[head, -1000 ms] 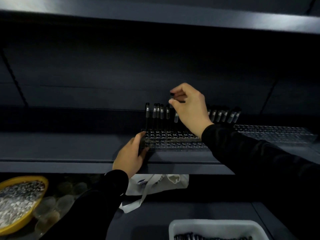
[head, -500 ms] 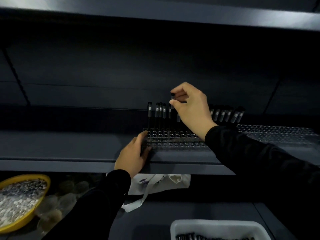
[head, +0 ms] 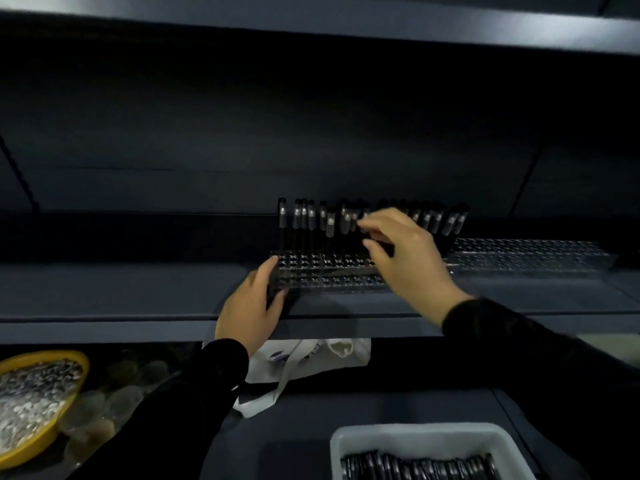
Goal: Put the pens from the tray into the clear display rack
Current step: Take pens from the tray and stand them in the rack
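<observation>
Nearest you, a white tray (head: 429,439) of loose dark pens (head: 415,467) sits at the bottom edge, with a yellow bowl (head: 74,386) low on the left and a white cloth bag (head: 311,358) under the shelf (head: 138,327). Your left hand (head: 251,311) grips the left end of the clear display rack (head: 332,275) on that shelf, thumb up along its side. Your right hand (head: 405,258) hangs blurred over the rack's standing pens (head: 304,216); fingers loosely spread, holding nothing visible.
</observation>
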Motion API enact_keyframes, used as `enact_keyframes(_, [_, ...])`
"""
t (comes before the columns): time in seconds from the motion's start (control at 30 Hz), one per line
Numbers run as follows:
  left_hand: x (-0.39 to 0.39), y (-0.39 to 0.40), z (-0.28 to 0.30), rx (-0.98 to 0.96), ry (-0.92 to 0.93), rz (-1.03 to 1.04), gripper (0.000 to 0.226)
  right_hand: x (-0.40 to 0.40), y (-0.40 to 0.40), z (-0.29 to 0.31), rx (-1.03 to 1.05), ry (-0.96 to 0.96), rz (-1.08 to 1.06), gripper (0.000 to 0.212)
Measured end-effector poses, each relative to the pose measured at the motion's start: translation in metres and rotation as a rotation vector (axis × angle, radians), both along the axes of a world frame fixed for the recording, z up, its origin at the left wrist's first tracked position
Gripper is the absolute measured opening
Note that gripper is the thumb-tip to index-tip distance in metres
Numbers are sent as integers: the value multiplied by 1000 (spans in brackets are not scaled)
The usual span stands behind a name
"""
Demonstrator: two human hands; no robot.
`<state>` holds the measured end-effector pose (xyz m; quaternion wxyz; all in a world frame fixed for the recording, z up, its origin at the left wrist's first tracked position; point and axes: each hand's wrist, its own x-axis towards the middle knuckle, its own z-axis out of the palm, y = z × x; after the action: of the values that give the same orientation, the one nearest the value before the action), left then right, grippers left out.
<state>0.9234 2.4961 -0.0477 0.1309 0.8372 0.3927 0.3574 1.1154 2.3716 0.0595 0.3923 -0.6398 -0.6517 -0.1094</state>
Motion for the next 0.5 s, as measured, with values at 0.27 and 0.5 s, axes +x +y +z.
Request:
enact_keyframes(0.27, [0,-121,-139,-32,300,-218,64,89,-154,-171,-415,292,-346,23])
enact_keyframes(0.5, [38,-164,-237,-705,624,-10,108,109,-194,-317,-1205,404,-485,13])
